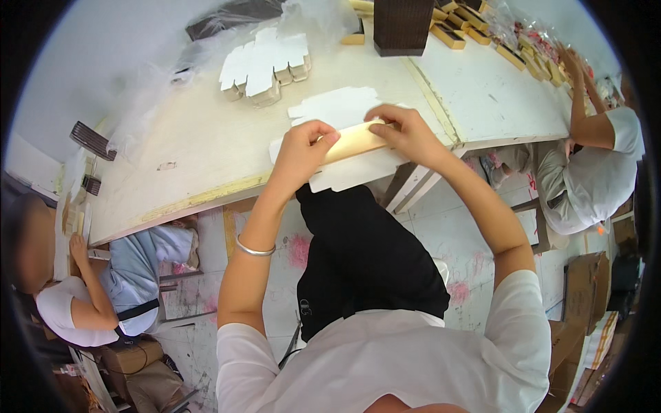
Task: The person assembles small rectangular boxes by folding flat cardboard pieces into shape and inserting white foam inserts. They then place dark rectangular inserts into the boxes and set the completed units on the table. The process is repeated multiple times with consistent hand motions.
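Note:
A gold-coloured carton piece [354,142] is held between my two hands at the front edge of the table. My left hand [303,151] pinches its left end between thumb and fingers. At the other end, my right hand [407,133] grips it with the thumb on the near side and the fingers curled over the top. White die-cut card shows beyond it, as a flat card blank [334,104], and on the near side, as a white card flap [358,169] reaching past the table edge. Whether these white parts join the gold piece, I cannot tell.
A pile of white carton blanks [265,63] lies farther back on the table [200,138]. Behind stands a dark brown ribbed bin [403,27], with gold boxes [451,34] to its right. One person [585,165] sits at right, another [89,296] at left.

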`<state>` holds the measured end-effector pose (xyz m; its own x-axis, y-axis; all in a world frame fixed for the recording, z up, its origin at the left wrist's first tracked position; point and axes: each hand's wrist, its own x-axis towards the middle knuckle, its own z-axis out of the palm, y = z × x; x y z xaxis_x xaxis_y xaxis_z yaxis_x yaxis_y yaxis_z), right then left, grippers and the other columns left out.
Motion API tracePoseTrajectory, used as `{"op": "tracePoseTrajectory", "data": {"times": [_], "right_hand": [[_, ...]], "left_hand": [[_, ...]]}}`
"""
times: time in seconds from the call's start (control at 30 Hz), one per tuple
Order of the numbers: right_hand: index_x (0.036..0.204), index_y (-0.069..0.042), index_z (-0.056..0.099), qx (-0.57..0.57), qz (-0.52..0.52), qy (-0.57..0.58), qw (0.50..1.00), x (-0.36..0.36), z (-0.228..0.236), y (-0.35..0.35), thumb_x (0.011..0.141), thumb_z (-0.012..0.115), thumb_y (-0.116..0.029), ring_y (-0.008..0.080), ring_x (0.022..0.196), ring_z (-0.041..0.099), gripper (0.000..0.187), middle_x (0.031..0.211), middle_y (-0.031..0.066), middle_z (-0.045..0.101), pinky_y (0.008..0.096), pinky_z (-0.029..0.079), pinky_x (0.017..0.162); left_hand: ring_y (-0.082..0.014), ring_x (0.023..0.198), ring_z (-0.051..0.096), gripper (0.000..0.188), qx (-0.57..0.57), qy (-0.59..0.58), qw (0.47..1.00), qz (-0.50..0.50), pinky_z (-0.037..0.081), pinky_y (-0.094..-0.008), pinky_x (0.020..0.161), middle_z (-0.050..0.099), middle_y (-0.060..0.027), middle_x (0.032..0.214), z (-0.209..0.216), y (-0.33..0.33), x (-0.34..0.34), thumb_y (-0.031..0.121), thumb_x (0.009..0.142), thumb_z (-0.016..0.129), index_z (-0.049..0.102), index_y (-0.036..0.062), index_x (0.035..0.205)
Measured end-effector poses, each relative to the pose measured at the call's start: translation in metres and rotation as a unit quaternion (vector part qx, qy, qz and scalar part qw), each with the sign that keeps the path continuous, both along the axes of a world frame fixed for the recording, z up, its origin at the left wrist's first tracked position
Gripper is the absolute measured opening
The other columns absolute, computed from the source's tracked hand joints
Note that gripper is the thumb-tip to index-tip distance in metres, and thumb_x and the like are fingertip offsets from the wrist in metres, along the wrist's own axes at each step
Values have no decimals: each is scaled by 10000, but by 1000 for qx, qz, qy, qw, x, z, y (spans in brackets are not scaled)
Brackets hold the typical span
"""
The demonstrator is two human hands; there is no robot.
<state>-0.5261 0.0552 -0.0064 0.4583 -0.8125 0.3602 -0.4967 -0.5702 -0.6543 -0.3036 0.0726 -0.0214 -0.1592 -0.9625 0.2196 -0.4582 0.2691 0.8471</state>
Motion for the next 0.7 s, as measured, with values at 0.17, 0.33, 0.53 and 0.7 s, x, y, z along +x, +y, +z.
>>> {"op": "tracePoseTrajectory", "data": {"times": [0.17,0.33,0.53,0.7], "right_hand": [[1032,-61,598,-109,10,101,989,3,-15,-13,800,639,-30,282,832,576,238,930,140,546,363,469,697],[1051,1,614,-215,133,152,956,-13,-8,-9,750,723,-161,297,944,563,359,1041,136,552,383,441,870],[970,2,612,-256,204,263,908,-11,-5,-21,818,643,-151,274,912,561,217,960,107,571,367,458,791],[887,14,587,-7,163,226,960,12,9,-46,870,559,-110,304,800,561,128,850,147,581,379,456,717]], "left_hand": [[-244,783,545,195,-323,-238,916,6,451,-340,697,607,-76,915,-9,10,-10,162,775,714,638,65,927],[-242,863,549,237,-225,-198,952,-59,461,-347,739,570,-53,873,-4,24,2,185,733,727,640,43,902],[-221,775,550,165,-250,-299,918,-79,466,-339,658,551,-58,819,3,18,-3,157,753,685,605,25,810],[-274,750,549,98,-171,-314,931,-69,462,-388,673,556,-79,810,8,-6,5,100,817,628,617,15,864]]}}
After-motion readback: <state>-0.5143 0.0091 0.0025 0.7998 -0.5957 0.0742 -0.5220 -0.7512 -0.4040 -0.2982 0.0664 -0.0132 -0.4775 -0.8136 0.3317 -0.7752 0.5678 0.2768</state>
